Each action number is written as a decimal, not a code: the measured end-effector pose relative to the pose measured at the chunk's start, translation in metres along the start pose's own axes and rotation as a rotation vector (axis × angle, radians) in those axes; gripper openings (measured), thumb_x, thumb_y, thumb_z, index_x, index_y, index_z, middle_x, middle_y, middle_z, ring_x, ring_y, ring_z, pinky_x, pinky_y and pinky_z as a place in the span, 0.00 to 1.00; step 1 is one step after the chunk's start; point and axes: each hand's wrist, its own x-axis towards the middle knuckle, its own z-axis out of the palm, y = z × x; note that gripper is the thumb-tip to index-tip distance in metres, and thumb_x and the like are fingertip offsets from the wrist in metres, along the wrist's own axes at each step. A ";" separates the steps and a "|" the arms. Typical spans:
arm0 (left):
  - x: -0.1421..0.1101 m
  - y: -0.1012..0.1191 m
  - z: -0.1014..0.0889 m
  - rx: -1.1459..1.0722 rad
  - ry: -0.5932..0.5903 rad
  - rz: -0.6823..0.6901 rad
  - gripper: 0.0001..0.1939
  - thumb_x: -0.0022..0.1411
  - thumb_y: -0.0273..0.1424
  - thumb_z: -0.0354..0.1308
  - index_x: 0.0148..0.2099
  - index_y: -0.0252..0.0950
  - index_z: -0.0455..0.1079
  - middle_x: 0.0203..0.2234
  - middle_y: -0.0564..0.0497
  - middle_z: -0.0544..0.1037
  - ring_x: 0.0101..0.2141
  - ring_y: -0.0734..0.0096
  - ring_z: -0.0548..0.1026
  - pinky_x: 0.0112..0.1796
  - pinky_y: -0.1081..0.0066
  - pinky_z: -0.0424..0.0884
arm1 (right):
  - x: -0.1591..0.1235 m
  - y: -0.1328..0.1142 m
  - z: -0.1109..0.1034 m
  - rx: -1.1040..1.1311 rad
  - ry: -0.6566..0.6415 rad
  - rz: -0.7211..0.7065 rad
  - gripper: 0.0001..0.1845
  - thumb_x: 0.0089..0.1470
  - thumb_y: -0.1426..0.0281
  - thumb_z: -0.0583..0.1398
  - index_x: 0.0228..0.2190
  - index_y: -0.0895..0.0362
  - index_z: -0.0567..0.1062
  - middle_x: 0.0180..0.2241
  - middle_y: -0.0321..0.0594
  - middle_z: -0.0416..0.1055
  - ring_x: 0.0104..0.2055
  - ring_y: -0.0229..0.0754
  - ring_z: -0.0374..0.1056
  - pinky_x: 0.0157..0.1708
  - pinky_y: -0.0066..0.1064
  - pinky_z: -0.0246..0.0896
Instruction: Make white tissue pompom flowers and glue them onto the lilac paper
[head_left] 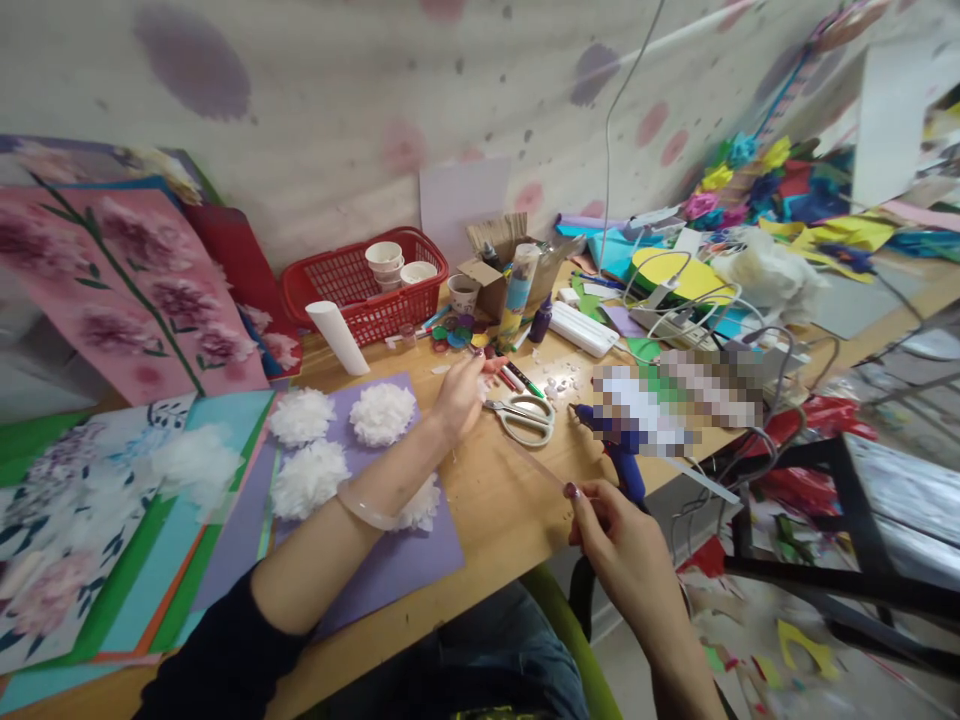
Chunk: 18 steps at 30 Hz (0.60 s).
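My left hand, with a clear bangle on its wrist, is raised over the table beside the scissors. Its fingers are closed in a pinch, and what they hold is too small to make out. Thumb and fingertips of my right hand pinch the end of a thin, see-through strip near the table's front edge. The strip runs up toward my left hand; its far end is hard to see. White paper flowers lie on a purple sheet, partly under my left forearm. A blue glue gun lies just above my right hand.
A red basket with paper cups stands at the back. Markers, a white tube and a cardboard box are around it. Coloured sheets cover the left; cables and a power strip crowd the right.
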 end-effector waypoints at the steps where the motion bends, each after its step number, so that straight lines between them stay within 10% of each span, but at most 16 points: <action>1: -0.001 0.004 0.002 -0.059 -0.020 -0.047 0.18 0.69 0.27 0.42 0.24 0.38 0.54 0.29 0.46 0.78 0.38 0.70 0.79 0.45 0.68 0.70 | 0.000 -0.001 0.002 -0.003 -0.008 0.003 0.20 0.58 0.51 0.53 0.28 0.52 0.71 0.17 0.36 0.71 0.19 0.43 0.67 0.23 0.32 0.57; 9: -0.003 0.050 0.022 -0.240 -0.097 -0.251 0.18 0.69 0.23 0.41 0.24 0.38 0.51 0.11 0.64 0.51 0.11 0.83 0.54 0.21 0.81 0.63 | 0.009 -0.020 0.026 0.113 -0.164 -0.035 0.17 0.62 0.54 0.51 0.32 0.53 0.70 0.19 0.35 0.73 0.22 0.44 0.70 0.26 0.31 0.59; 18: -0.010 0.074 0.050 -0.111 -0.176 -0.221 0.18 0.70 0.25 0.44 0.24 0.36 0.55 0.12 0.63 0.51 0.10 0.87 0.46 0.14 0.81 0.39 | 0.031 -0.029 0.060 -0.123 -0.089 -0.107 0.13 0.63 0.62 0.52 0.39 0.57 0.71 0.26 0.43 0.75 0.27 0.49 0.72 0.27 0.32 0.54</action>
